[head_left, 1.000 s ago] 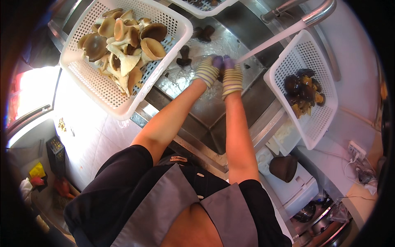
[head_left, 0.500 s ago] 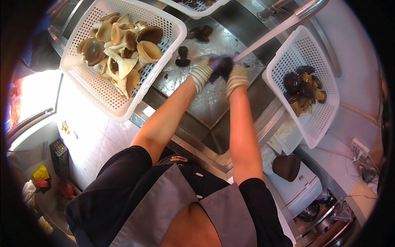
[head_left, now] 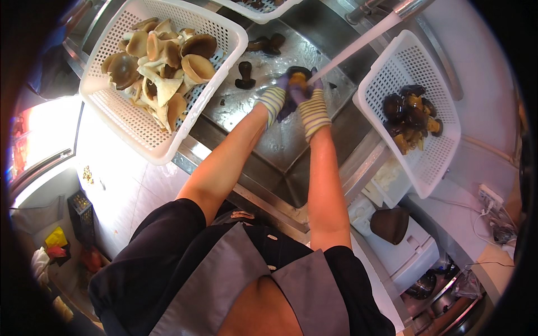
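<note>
Both my hands wear purple gloves with yellow-striped cuffs. Between them, over a metal sink [head_left: 269,182], is a dark-capped mushroom [head_left: 298,77] with a yellow-orange part showing. My left hand [head_left: 280,89] closes on its left side, and my right hand [head_left: 311,99] grips it from the right. A stream of water [head_left: 358,47] from the faucet [head_left: 413,7] runs down onto the mushroom. Some fingers are hidden behind it. Left of my hands, a single dark mushroom [head_left: 245,75] lies in the sink, with more dark mushrooms [head_left: 267,45] beyond.
A white perforated basket [head_left: 120,123] of pale brown mushrooms [head_left: 165,67] stands at the sink's left. To the right is another white basket [head_left: 426,173] holding wet dark mushrooms [head_left: 413,115]. A third basket [head_left: 263,15] shows at the far edge. A brown bowl-like object [head_left: 389,225] sits lower right.
The mushroom between my hands has turned, so its yellow-orange part now shows. My right hand has shifted slightly left and rotated. The whole view has moved a little.
</note>
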Demonstrator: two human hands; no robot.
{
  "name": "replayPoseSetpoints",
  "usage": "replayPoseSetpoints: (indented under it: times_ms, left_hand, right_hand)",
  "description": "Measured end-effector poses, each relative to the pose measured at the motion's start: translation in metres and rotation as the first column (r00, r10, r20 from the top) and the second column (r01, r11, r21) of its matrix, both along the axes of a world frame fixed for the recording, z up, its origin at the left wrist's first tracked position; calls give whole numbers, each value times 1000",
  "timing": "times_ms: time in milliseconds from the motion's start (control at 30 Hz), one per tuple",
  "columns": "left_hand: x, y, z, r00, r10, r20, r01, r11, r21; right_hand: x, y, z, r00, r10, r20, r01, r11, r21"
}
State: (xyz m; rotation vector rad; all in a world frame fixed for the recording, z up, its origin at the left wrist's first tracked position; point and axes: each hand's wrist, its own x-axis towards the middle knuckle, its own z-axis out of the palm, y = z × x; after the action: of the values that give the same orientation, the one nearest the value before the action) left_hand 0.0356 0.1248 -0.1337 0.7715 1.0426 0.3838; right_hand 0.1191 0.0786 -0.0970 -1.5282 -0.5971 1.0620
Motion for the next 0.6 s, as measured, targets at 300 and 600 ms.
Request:
replayPoseSetpoints:
  times_ms: [300, 600]
  left_hand:
    - [-23, 6, 35, 996, 10, 91, 0, 993, -114]
    - [-1, 13, 47, 921, 201, 333, -97, 948, -304]
  right_hand:
    - [4, -14, 4, 995, -62, -76, 63, 998, 19]
    - [-12, -13, 34, 884, -117, -453, 141, 990, 19]
